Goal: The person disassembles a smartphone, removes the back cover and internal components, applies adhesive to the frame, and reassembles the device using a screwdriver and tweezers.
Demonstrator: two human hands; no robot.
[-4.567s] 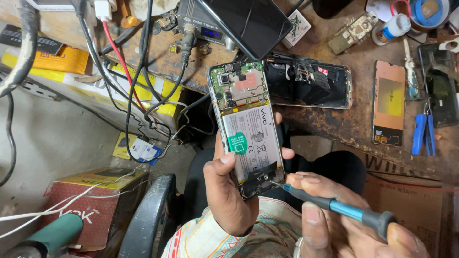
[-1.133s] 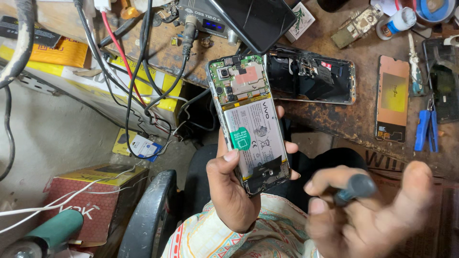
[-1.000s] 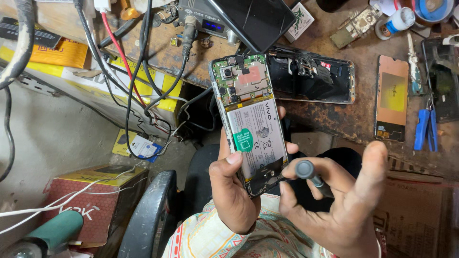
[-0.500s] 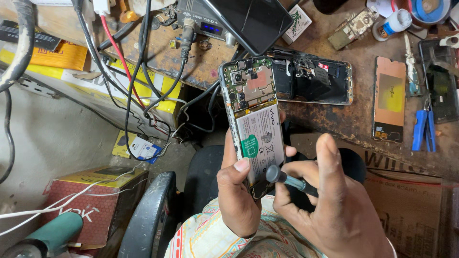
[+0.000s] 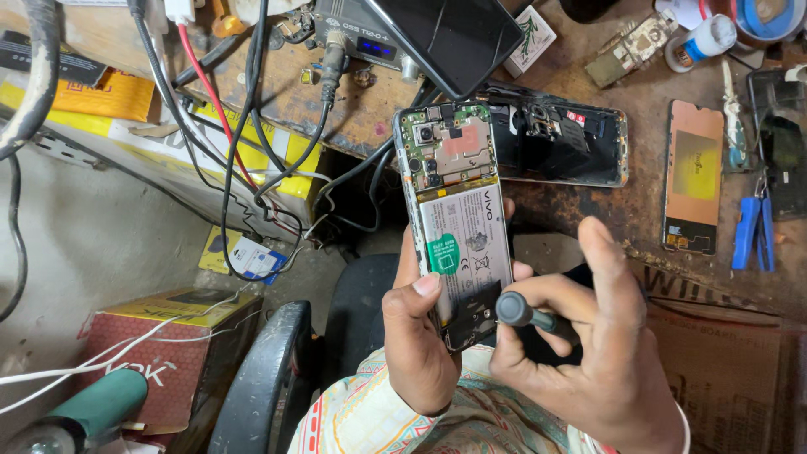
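Cluttered and rust-stained, the workbench [image 5: 588, 193] fills the far and right part of the view, with bare concrete floor at the left.

At the near middle, the left hand [image 5: 420, 336] is clamped on the opened phone [image 5: 458, 219], thumb pressed across its near left edge and fingertips showing past its right edge; the phone stands upright in the grip, back cover off, its pale battery with a green sticker in the middle and a green circuit board with a camera at the far end. Just to its right, the right hand [image 5: 588, 345] is closed around a dark-handled screwdriver [image 5: 525, 313]; thumb and curled fingers pinch the handle while the index finger sticks up free; the round butt of the handle faces the camera and the tip points toward the phone's near end, though whether it touches cannot be told.

Beyond the phone, a second gutted phone shell [image 5: 563, 145] lies on the bench, touching or just behind the held one; farther right lies a copper-coloured back panel [image 5: 694, 187], then blue-handled pliers [image 5: 755, 231]. Far behind sits a dark tablet [image 5: 458, 38] over a small meter with a blue display [image 5: 357, 34]; black and red cables [image 5: 244, 126] hang down at the left. Near left stand a red and yellow cardboard box [image 5: 160, 353] and a black chair arm [image 5: 261, 378].
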